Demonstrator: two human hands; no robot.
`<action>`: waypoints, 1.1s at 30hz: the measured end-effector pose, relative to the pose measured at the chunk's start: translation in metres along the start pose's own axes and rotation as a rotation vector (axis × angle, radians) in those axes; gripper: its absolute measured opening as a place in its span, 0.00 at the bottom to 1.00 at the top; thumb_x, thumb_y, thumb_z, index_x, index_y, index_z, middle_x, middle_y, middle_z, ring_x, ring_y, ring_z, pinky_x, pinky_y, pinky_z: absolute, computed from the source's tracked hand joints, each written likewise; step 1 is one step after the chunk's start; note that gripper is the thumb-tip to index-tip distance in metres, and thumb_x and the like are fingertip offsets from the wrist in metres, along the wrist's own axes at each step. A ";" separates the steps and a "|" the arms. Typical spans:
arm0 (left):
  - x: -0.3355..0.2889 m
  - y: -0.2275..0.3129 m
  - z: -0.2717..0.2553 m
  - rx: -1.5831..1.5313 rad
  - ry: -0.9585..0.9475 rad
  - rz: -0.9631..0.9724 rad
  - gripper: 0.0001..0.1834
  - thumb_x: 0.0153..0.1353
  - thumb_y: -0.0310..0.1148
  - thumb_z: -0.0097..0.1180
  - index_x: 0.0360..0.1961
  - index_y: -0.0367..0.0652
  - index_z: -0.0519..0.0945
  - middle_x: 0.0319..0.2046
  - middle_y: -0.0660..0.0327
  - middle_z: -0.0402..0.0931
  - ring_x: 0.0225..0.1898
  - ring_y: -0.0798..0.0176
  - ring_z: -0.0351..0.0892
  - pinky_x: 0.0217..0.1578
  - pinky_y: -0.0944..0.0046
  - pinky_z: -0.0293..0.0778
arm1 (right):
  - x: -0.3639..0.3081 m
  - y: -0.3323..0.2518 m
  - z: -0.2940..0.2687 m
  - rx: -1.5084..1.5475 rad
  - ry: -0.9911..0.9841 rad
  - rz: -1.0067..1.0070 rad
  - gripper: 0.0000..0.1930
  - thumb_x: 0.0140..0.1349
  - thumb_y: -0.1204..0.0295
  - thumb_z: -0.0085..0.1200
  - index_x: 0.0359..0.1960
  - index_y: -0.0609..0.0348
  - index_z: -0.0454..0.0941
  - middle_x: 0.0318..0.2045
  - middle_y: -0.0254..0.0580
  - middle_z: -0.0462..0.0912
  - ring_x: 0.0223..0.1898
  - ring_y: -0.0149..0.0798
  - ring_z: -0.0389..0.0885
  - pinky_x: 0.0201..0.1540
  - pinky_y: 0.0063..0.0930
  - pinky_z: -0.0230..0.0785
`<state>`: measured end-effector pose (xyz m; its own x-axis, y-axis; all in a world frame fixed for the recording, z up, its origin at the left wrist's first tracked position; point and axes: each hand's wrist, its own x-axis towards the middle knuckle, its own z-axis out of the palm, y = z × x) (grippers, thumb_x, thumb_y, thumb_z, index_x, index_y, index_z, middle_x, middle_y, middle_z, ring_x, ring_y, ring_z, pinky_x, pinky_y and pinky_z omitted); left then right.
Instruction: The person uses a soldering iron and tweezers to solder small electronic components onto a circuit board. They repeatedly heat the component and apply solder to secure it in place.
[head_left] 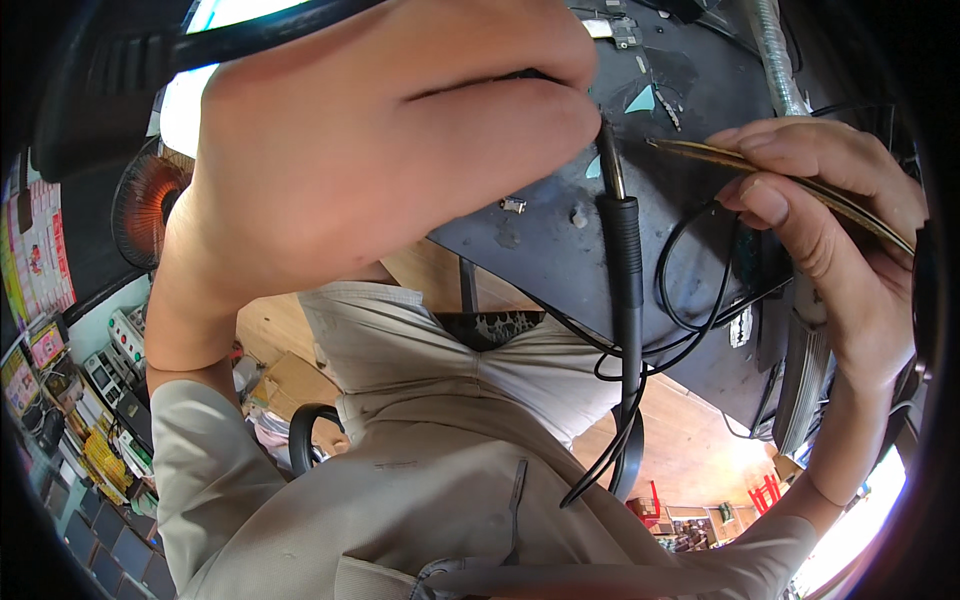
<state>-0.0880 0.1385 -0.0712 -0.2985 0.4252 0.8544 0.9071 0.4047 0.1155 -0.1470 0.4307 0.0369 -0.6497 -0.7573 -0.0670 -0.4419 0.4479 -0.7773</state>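
Close to the camera, my left hand (400,150) is closed with its fingers curled. Whatever it may hold is hidden behind the hand. My right hand (830,210) pinches a pair of gold-coloured tweezers (800,180), whose tip points left toward my left hand. Between the two hands is a soldering iron (623,250) with a black ribbed grip and a metal shaft. The upper end of the shaft meets the edge of my left hand in the picture; I cannot tell whether they touch. From its lower end a black cable (610,455) loops down.
The dark worktop (560,260) bears teal scraps (642,100), a small metal part (513,205) and a flat connector piece (622,32). A razor blade (740,326) lies near the right cables. A ribbed hose (778,60) rises at the back right. A fan (150,205) stands left.
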 end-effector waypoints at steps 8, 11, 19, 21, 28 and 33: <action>0.014 0.001 -0.010 -0.030 -0.123 -0.073 0.09 0.51 0.23 0.69 0.32 0.30 0.86 0.37 0.52 0.83 0.34 0.52 0.86 0.35 0.58 0.84 | 0.014 0.001 -0.001 -0.123 -0.068 -0.190 0.09 0.68 0.80 0.64 0.48 0.70 0.86 0.48 0.58 0.89 0.45 0.44 0.90 0.51 0.32 0.83; 0.005 -0.007 0.006 0.111 0.025 0.058 0.10 0.49 0.22 0.70 0.32 0.29 0.86 0.37 0.51 0.81 0.34 0.52 0.85 0.33 0.59 0.83 | 0.016 -0.001 -0.002 -0.130 -0.092 -0.178 0.09 0.68 0.80 0.64 0.48 0.70 0.85 0.48 0.57 0.89 0.45 0.43 0.90 0.51 0.32 0.83; 0.029 0.007 -0.015 0.083 -0.119 0.004 0.12 0.52 0.21 0.70 0.37 0.25 0.84 0.39 0.47 0.80 0.33 0.52 0.85 0.31 0.59 0.83 | 0.015 -0.003 0.008 -0.074 -0.010 0.027 0.11 0.69 0.78 0.63 0.50 0.70 0.85 0.50 0.53 0.89 0.45 0.39 0.90 0.53 0.29 0.81; 0.014 0.001 -0.008 0.002 -0.047 -0.064 0.12 0.53 0.21 0.71 0.38 0.25 0.85 0.40 0.47 0.81 0.34 0.52 0.85 0.32 0.59 0.83 | 0.017 -0.010 0.009 -0.082 -0.009 0.059 0.11 0.70 0.78 0.64 0.51 0.70 0.85 0.50 0.52 0.89 0.45 0.38 0.90 0.52 0.28 0.81; 0.046 0.014 -0.033 0.185 -0.318 0.022 0.13 0.53 0.21 0.71 0.40 0.28 0.86 0.42 0.48 0.82 0.35 0.52 0.86 0.33 0.59 0.83 | 0.018 -0.008 0.004 -0.121 -0.052 0.002 0.11 0.70 0.78 0.64 0.51 0.70 0.85 0.50 0.50 0.90 0.45 0.35 0.89 0.51 0.25 0.80; 0.040 0.006 -0.026 0.139 -0.261 0.055 0.14 0.52 0.21 0.72 0.41 0.26 0.85 0.42 0.46 0.82 0.35 0.50 0.86 0.33 0.58 0.83 | 0.020 -0.010 0.007 -0.154 -0.040 0.009 0.10 0.70 0.78 0.63 0.50 0.70 0.85 0.50 0.50 0.90 0.45 0.35 0.89 0.51 0.25 0.80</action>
<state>-0.0863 0.1371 -0.0232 -0.3325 0.6358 0.6966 0.8800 0.4748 -0.0134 -0.1511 0.4082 0.0386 -0.6301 -0.7699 -0.1008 -0.5279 0.5200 -0.6715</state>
